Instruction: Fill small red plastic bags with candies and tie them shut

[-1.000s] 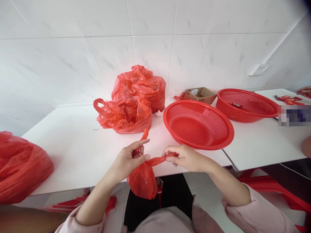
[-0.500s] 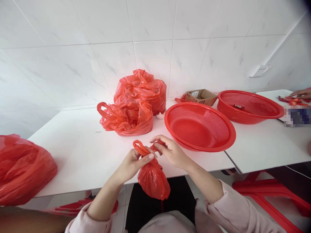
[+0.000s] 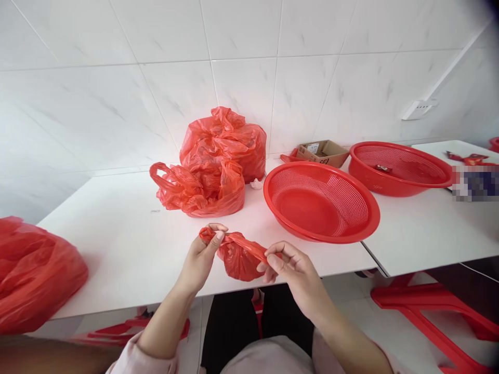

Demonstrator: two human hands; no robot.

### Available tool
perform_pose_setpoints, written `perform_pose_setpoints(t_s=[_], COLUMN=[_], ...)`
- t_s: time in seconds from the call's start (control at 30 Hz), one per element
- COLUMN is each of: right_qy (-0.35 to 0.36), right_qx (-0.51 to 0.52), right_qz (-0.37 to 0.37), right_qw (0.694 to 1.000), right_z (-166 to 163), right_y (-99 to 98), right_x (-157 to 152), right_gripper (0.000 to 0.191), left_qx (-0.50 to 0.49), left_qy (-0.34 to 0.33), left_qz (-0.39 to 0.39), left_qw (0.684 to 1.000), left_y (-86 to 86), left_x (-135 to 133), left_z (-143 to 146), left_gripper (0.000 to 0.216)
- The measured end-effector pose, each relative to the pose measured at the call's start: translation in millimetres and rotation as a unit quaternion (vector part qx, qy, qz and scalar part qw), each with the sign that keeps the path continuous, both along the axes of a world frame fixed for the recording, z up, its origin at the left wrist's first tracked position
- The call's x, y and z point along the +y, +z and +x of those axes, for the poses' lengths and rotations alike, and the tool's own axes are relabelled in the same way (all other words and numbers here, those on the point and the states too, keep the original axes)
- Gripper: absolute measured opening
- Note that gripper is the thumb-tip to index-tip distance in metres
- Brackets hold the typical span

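Observation:
A small red plastic bag [image 3: 237, 258] rests at the front edge of the white table [image 3: 125, 244], its two handles stretched apart. My left hand [image 3: 201, 255] pinches one handle at the upper left. My right hand [image 3: 291, 269] pinches the other handle at the lower right, just off the table's edge. Both hands are closed on the thin plastic. What the bag holds is hidden.
Two fuller red bags [image 3: 218, 161] sit at the back by the tiled wall. A red perforated basin [image 3: 320, 200] stands to the right, a second basin [image 3: 399, 167] and a small cardboard box [image 3: 323, 152] behind it. Another red bag [image 3: 35, 272] lies far left. Red stools [image 3: 432, 306] stand below.
The bag hung below the table edge; now it rests on the table. My hands came together at the handles, then drew apart, the right one moving down and right.

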State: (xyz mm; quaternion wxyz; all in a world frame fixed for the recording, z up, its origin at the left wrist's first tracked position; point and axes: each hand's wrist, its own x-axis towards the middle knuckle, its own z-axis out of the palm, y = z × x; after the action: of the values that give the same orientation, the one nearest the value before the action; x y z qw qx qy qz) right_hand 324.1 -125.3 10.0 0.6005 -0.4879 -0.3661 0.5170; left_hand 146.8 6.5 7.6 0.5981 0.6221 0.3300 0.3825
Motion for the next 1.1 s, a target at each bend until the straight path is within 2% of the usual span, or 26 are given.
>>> perform_pose_setpoints(t_s=[0.17, 0.3, 0.47, 0.57, 0.67, 0.73, 0.8, 0.87, 0.97, 1.1], right_qy=[0.002, 0.015, 0.051, 0.074, -0.029, -0.085, -0.059, -0.008, 0.026, 0.011], right_qx=[0.040, 0.032, -0.001, -0.121, -0.324, -0.385, -0.368, -0.311, -0.235, -0.243], right_qz=[-0.028, -0.025, -0.047, -0.059, 0.016, 0.089, 0.131, 0.138, 0.128, 0.124], right_qw=[0.999, 0.999, 0.998, 0.988, 0.945, 0.914, 0.918, 0.940, 0.963, 0.962], right_z=[-3, -1, 3, 9, 15, 17, 16, 12, 5, -1], right_y=[-14.6, -16.1, -27.7, -31.7, -24.7, -16.7, -10.4, -8.6, -13.2, -19.5], right_x=[-3, -1, 0, 1, 5, 11, 18, 25, 32, 36], right_gripper=[0.028, 0.030, 0.033, 0.029, 0.018, 0.014, 0.030, 0.038, 0.033, 0.029], left_qx=[0.000, 0.023, 0.029, 0.048, 0.080, 0.094, 0.090, 0.080, 0.063, 0.057], left_qy=[-0.070, -0.052, -0.059, -0.066, -0.076, -0.095, -0.120, -0.137, -0.153, -0.166], left_qz=[-0.033, -0.010, 0.034, 0.075, 0.117, 0.131, 0.125, 0.104, 0.067, 0.065], left_qw=[0.997, 0.998, 0.997, 0.994, 0.987, 0.982, 0.981, 0.982, 0.984, 0.982], left_y=[6.2, 12.8, 11.0, 9.8, 11.7, 14.2, 16.3, 16.9, 14.6, 8.3], left_x=[-3, -5, -4, -4, -6, -8, -9, -10, -11, -15], left_z=[2, 6, 4, 4, 6, 8, 11, 13, 12, 10], left_gripper=[0.031, 0.023, 0.016, 0.012, 0.009, 0.008, 0.007, 0.006, 0.005, 0.003])
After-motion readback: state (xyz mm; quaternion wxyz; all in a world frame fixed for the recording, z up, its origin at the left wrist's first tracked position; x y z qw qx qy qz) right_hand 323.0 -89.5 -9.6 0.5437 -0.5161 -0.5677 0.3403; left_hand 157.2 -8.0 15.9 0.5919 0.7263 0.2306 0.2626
